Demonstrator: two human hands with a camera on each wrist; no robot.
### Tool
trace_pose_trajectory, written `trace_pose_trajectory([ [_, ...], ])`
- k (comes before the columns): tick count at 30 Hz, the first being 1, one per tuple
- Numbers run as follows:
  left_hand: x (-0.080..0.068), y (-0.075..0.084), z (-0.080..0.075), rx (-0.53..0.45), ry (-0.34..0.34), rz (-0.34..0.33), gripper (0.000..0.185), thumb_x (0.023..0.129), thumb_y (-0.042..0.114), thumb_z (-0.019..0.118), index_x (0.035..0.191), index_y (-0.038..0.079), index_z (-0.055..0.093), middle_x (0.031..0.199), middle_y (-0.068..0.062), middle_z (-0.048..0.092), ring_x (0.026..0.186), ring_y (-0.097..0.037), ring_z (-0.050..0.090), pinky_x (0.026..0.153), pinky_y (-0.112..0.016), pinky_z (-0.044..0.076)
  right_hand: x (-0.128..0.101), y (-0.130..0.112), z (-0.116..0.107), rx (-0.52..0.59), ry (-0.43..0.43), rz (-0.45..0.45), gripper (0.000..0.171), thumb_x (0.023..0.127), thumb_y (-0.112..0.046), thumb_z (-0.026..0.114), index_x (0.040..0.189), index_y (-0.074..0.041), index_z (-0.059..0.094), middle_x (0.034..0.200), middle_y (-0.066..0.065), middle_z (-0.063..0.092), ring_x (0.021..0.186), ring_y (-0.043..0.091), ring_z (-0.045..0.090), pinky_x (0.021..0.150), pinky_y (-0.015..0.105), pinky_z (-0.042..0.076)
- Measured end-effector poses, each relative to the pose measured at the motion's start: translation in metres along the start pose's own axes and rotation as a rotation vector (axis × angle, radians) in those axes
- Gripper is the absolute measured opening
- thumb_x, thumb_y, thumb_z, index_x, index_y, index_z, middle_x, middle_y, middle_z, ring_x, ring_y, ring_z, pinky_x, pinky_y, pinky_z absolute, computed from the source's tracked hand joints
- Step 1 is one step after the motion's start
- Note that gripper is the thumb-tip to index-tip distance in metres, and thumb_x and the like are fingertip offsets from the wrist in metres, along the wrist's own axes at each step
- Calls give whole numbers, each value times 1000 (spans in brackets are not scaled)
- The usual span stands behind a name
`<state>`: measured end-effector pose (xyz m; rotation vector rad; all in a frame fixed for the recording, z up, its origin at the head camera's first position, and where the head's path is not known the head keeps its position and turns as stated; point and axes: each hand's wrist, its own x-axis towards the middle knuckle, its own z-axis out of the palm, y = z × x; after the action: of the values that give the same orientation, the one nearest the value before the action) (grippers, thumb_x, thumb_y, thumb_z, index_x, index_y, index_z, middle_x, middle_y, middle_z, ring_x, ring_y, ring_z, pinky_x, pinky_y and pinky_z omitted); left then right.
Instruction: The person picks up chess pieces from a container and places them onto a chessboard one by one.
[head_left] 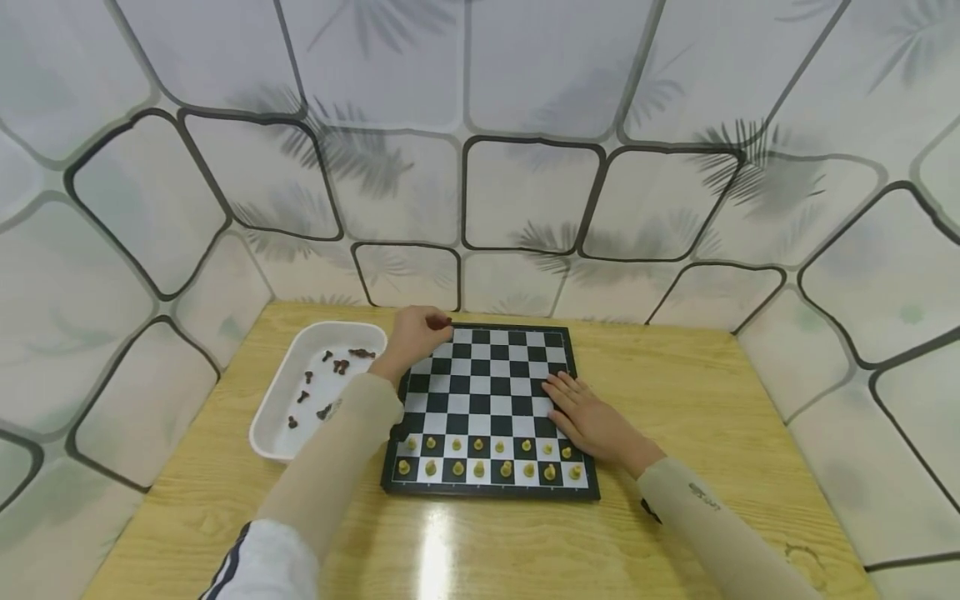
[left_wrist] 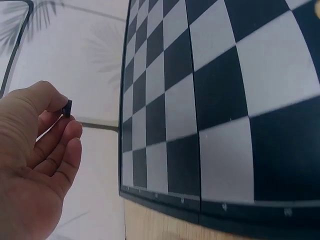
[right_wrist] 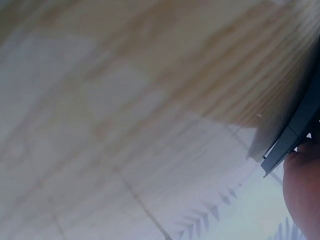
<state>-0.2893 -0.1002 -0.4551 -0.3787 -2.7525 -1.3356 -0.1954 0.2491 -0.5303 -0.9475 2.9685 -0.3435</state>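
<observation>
Chess piece (left_wrist: 67, 108), dark in colour, is pinched between the thumb and fingertips of the left hand (head_left: 414, 333), at the far left corner of the chessboard (head_left: 487, 392). In the left wrist view only a small dark part shows beyond the fingertips; which piece it is cannot be told.

Handling, as a judgement: the piece looks small, light and rigid, probably moulded plastic. It should not deform under a pinch, but a smooth surface and a narrow body make it liable to twist or slip. A pinch on the upper stem, with the base left free, suits setting it upright on a square.

The right hand (head_left: 592, 421) lies flat, fingers straight, on the right edge of the chessboard, gripping nothing. It appears to steady the board.

Light pieces (head_left: 491, 458) stand in two rows along the near edge of the chessboard. Other dark pieces (head_left: 330, 379) lie scattered in a white tray (head_left: 272, 433), just left of the chessboard on the wooden table (head_left: 675, 392). These lie on their sides, so each would need turning upright once lifted.
</observation>
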Motion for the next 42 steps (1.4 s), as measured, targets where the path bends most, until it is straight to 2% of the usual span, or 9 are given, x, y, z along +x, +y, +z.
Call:
trace_pose_trajectory([
  [9,16,6,17,1,-55,16,22,98,12,71,113,-2,77,108,-18,77,98,-30,72,86,-41,61,-2,-1,-3,8,10,-5,57,113,-34,46,161,-3,40,169,18,38,159,40,30,129,55,27],
  [17,21,12,26,28,-104,-25,26,101,14,71,122,-1,76,116,-18,77,102,-30,73,88,-41,61,0,-1,-3,-19,9,-11,58,113,-36,44,161,-3,39,170,16,36,160,39,29,130,53,26],
  [23,28,9,39,45,-103,-20,24,100,13,72,119,0,78,113,-17,78,95,-26,73,81,-37,61,0,0,-1,-31,6,-8,58,113,-35,46,161,-3,40,169,17,37,159,39,31,129,53,27],
  [32,35,7,57,85,-97,-1,19,97,9,72,111,-3,79,111,-19,78,103,-33,73,90,-44,61,-3,1,2,-29,8,10,57,113,-35,45,161,-4,41,168,17,38,159,39,31,129,53,27],
  [42,39,9,67,111,-107,-25,21,98,11,73,115,-1,79,113,-17,78,106,-32,73,93,-44,61,-3,1,1,-37,-4,8,58,113,-37,44,162,-5,40,170,15,37,160,38,30,130,52,27],
])
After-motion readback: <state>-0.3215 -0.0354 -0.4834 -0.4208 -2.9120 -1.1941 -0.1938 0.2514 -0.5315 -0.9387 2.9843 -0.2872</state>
